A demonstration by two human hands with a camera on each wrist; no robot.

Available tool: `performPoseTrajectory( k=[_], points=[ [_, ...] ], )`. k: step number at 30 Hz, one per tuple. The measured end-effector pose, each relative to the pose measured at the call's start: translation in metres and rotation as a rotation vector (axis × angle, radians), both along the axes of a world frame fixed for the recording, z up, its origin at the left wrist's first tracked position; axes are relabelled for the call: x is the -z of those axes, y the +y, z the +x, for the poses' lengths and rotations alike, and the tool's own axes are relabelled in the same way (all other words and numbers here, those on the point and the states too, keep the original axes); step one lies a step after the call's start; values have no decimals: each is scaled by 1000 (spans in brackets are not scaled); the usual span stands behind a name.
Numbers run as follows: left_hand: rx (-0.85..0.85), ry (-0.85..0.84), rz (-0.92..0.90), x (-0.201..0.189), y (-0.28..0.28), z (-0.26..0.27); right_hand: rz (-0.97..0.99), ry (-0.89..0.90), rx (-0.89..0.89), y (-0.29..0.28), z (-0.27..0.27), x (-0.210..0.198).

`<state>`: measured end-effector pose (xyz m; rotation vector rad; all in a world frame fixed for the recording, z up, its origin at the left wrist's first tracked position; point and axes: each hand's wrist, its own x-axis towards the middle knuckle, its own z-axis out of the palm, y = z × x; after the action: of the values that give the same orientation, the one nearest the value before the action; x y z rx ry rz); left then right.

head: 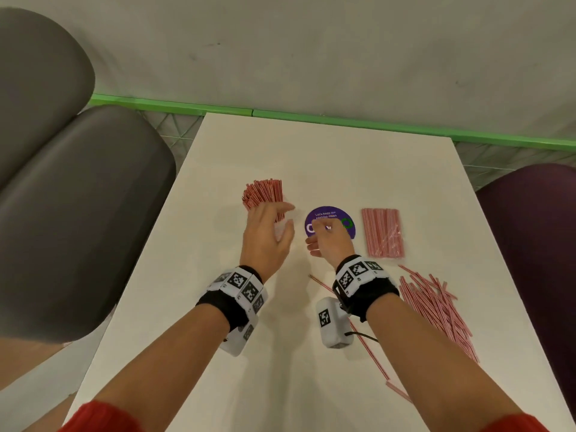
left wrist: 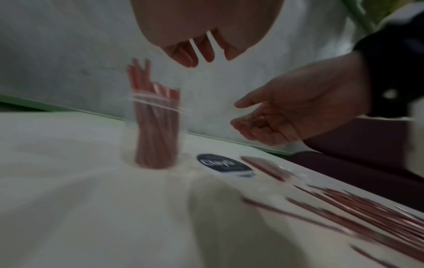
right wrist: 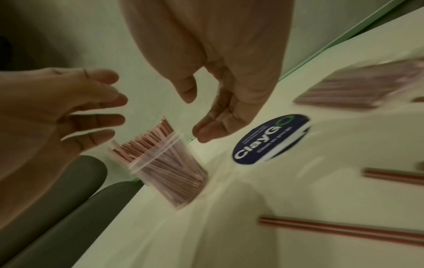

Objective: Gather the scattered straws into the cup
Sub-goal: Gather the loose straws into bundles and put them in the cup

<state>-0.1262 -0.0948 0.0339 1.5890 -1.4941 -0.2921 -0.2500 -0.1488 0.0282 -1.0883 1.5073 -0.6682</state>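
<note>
A clear plastic cup (head: 265,199) (left wrist: 156,134) (right wrist: 167,174) packed with red-and-white striped straws stands upright on the white table (head: 218,338). My left hand (head: 271,232) (right wrist: 75,112) hovers just in front of the cup with its fingers spread and straight, holding nothing. My right hand (head: 327,238) (left wrist: 275,119) (right wrist: 218,108) hangs over the purple sticker, fingers loosely curled and empty. A loose pile of straws (head: 436,310) (left wrist: 367,214) lies at the right. Single straws (head: 367,347) (right wrist: 344,228) lie near my right wrist.
A sealed packet of straws (head: 382,232) (right wrist: 358,88) lies right of a round purple sticker (head: 330,221) (left wrist: 224,166) (right wrist: 270,139). Grey padded seats (head: 78,213) flank the table's left edge and a dark purple seat (head: 536,244) its right. A green rail (head: 311,116) runs behind.
</note>
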Motion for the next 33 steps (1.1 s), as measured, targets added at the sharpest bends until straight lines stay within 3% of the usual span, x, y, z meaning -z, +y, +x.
performPoseTrajectory(
  k=[5, 8, 11, 13, 16, 20, 27, 30, 33],
  points=[
    [127, 84, 419, 23, 32, -55, -28, 165, -55, 27, -63, 8],
    [185, 63, 694, 38, 46, -85, -28, 383, -161, 40, -109, 13],
    [208, -18, 814, 49, 58, -112, -12, 647, -251, 49, -153, 16],
    [171, -56, 829, 54, 62, -126, 4, 817, -272, 55, -177, 20],
    [45, -19, 801, 58, 70, -142, 57, 900, -249, 62, -201, 28],
    [-51, 78, 801, 60, 76, -161, 5, 904, -305, 68, -211, 39],
    [88, 75, 768, 62, 68, -187, -174, 716, -382, 76, -203, 44],
    [-30, 150, 723, 61, 64, -180, -207, 694, -283, 73, -211, 40],
    [-130, 172, 713, 57, 56, -172, -134, 751, -318, 72, -217, 38]
  ],
)
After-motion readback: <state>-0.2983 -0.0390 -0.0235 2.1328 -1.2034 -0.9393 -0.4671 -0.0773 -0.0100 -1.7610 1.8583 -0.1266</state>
